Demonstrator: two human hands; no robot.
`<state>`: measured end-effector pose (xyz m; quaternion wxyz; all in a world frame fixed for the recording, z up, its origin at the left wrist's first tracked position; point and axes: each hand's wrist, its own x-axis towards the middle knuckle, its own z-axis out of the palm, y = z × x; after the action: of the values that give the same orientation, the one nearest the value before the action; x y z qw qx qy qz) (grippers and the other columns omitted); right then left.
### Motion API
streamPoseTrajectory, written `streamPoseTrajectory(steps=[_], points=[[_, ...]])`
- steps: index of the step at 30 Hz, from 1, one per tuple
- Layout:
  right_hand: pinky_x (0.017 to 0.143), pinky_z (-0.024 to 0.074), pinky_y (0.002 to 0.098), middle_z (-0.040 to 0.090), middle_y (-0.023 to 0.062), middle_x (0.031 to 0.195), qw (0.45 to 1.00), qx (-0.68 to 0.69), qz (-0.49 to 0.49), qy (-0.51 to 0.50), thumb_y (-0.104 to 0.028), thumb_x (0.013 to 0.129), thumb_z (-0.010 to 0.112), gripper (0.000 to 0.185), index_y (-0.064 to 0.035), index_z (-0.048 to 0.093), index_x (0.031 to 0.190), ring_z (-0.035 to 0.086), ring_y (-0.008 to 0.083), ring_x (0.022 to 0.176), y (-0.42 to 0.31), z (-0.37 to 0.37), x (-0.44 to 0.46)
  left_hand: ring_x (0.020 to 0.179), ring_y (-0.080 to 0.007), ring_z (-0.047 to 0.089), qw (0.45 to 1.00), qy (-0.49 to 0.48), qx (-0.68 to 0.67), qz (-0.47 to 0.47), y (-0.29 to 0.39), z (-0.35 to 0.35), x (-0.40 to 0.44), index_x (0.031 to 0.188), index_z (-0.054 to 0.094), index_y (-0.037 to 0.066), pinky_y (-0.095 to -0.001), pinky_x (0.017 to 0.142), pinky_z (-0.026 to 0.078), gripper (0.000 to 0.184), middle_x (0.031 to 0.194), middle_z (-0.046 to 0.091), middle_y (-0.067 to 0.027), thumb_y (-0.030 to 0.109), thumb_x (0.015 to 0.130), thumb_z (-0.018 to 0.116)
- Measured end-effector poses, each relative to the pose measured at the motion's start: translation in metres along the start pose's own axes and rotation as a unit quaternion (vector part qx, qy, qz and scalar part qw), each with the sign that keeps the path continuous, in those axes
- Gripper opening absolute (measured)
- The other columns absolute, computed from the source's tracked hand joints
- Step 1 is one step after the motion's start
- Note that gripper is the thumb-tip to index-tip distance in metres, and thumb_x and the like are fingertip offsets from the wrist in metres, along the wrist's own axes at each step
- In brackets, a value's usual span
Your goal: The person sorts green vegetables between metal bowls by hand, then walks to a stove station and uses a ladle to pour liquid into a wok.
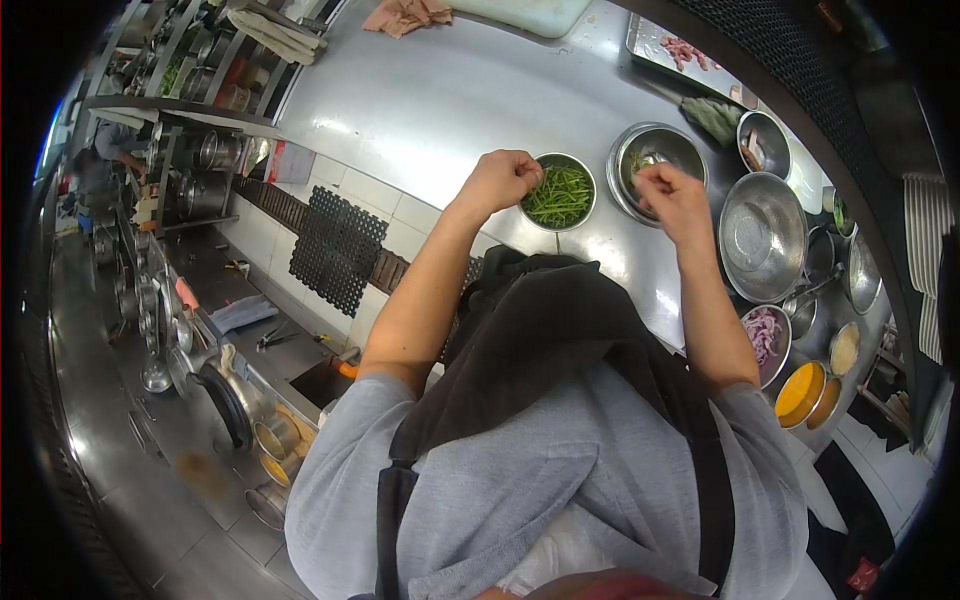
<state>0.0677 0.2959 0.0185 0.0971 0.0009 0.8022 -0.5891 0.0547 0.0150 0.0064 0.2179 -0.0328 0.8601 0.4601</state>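
A round metal bowl (pixel 559 226) full of thin green pieces (pixel 560 192), which look like green beans or cut stalks, stands on the steel counter in front of me. At its left rim is my left hand (pixel 505 180), fingertips pinched together; whatever they hold is too small to name. My right hand (pixel 674 200) hovers over the near edge of a wider metal bowl (pixel 683 150), its fingers also closed in a pinch with their contents hidden. A few green bits (pixel 640 160) show inside that bowl, which sits in or on another metal dish.
To the right are a large metal bowl (pixel 763 235), a bowl of sliced purple onion (pixel 765 335) and a container of orange liquid (pixel 800 393). A tray (pixel 640 42) with meat pieces stands far right. A brown cloth (pixel 405 15) and a white board (pixel 530 12) lie at the back.
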Motion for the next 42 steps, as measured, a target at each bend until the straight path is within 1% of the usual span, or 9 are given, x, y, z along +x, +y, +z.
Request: streamPoseTrajectory(steps=[5, 13, 22, 24, 31, 33, 36, 41, 42], points=[[0.064, 0.0488, 0.0346, 0.064, 0.0126, 0.079, 0.954, -0.291, -0.029, 0.058, -0.012, 0.083, 0.069, 0.014, -0.0040, 0.069, 0.095, 0.061, 0.0257, 0.065, 0.027, -0.026, -0.001, 0.077, -0.0260, 0.068, 0.978, 0.026, 0.174, 0.114, -0.012, 0.028, 0.020, 0.092, 0.071, 0.004, -0.0371, 0.071, 0.054, 0.018, 0.082, 0.070, -0.0136, 0.018, 0.082, 0.065], [0.068, 0.0516, 0.0363, 0.066, 0.0135, 0.089, 0.967, -0.207, -0.104, 0.106, -0.010, 0.086, 0.065, 0.025, -0.0082, 0.068, 0.111, 0.066, 0.0265, 0.072, 0.027, -0.010, -0.015, 0.093, -0.0342, 0.066, 0.923, -0.036, 0.378, 0.057, 0.002, 0.061, 0.028, 0.091, 0.072, 0.006, -0.0437, 0.083, 0.054, 0.030, 0.094, 0.069, -0.0165, 0.035, 0.082, 0.068], [0.069, 0.0530, 0.0338, 0.068, 0.0141, 0.090, 0.984, -0.141, -0.088, 0.057, -0.010, 0.087, 0.064, 0.023, -0.0035, 0.068, 0.108, 0.067, 0.0254, 0.075, 0.018, 0.005, -0.020, 0.082, -0.0364, 0.067, 0.946, 0.058, 0.298, 0.114, -0.018, 0.067, 0.028, 0.086, 0.070, 0.004, -0.0458, 0.076, 0.055, 0.025, 0.084, 0.068, -0.0181, 0.028, 0.083, 0.064], [0.063, 0.0494, 0.0284, 0.067, 0.0096, 0.087, 0.986, -0.120, -0.100, 0.057, -0.010, 0.088, 0.065, 0.024, -0.0027, 0.069, 0.110, 0.059, 0.0159, 0.067, 0.015, 0.007, -0.020, 0.078, -0.0368, 0.067, 0.948, 0.079, 0.279, 0.133, -0.024, 0.066, 0.026, 0.085, 0.070, 0.003, -0.0455, 0.073, 0.054, 0.021, 0.081, 0.068, -0.0183, 0.023, 0.083, 0.064], [0.063, 0.0512, 0.0341, 0.066, 0.0134, 0.085, 0.984, -0.127, -0.126, 0.010, -0.009, 0.086, 0.064, 0.020, -0.0010, 0.068, 0.104, 0.065, 0.0264, 0.067, -0.019, 0.014, -0.024, 0.075, -0.0362, 0.066, 0.986, 0.091, 0.092, 0.102, -0.011, 0.035, 0.005, 0.085, 0.069, 0.003, -0.0426, 0.069, 0.053, 0.010, 0.080, 0.068, -0.0184, 0.012, 0.083, 0.064], [0.059, 0.0507, 0.0319, 0.066, 0.0114, 0.084, 0.980, -0.075, -0.184, -0.027, -0.009, 0.082, 0.069, 0.019, -0.0023, 0.070, 0.100, 0.064, 0.0248, 0.065, -0.069, 0.011, -0.044, 0.075, -0.0357, 0.066, 0.985, 0.088, 0.097, 0.112, -0.007, 0.029, 0.005, 0.086, 0.069, 0.003, -0.0422, 0.069, 0.053, 0.011, 0.079, 0.068, -0.0176, 0.012, 0.083, 0.064], [0.055, 0.0512, 0.0301, 0.067, 0.0055, 0.083, 0.870, -0.137, -0.467, -0.076, -0.017, 0.072, 0.079, 0.019, -0.0105, 0.071, 0.088, 0.065, 0.0196, 0.067, -0.150, -0.011, -0.067, 0.078, -0.0344, 0.067, 0.973, 0.083, 0.144, 0.163, -0.012, 0.038, 0.015, 0.089, 0.069, 0.005, -0.0419, 0.071, 0.053, 0.011, 0.081, 0.069, -0.0155, 0.013, 0.083, 0.064], [0.047, 0.0447, 0.0281, 0.065, 0.0034, 0.077, 0.840, -0.126, -0.523, -0.064, -0.021, 0.077, 0.080, 0.021, -0.0092, 0.063, 0.084, 0.061, 0.0185, 0.058, -0.243, -0.025, -0.105, 0.087, -0.0324, 0.067, 0.928, 0.036, 0.300, 0.217, -0.014, 0.059, 0.028, 0.097, 0.069, 0.009, -0.0430, 0.076, 0.055, 0.017, 0.091, 0.069, -0.0120, 0.015, 0.083, 0.062], [0.041, 0.0388, 0.0249, 0.057, 0.0033, 0.069, 0.747, -0.105, -0.654, -0.060, -0.013, 0.073, 0.079, 0.024, -0.0083, 0.056, 0.076, 0.056, 0.0162, 0.055, -0.243, -0.024, -0.088, 0.089, -0.0320, 0.066, 0.926, 0.019, 0.316, 0.206, -0.013, 0.061, 0.029, 0.098, 0.069, 0.010, -0.0431, 0.077, 0.055, 0.018, 0.093, 0.068, -0.0115, 0.015, 0.083, 0.061]])
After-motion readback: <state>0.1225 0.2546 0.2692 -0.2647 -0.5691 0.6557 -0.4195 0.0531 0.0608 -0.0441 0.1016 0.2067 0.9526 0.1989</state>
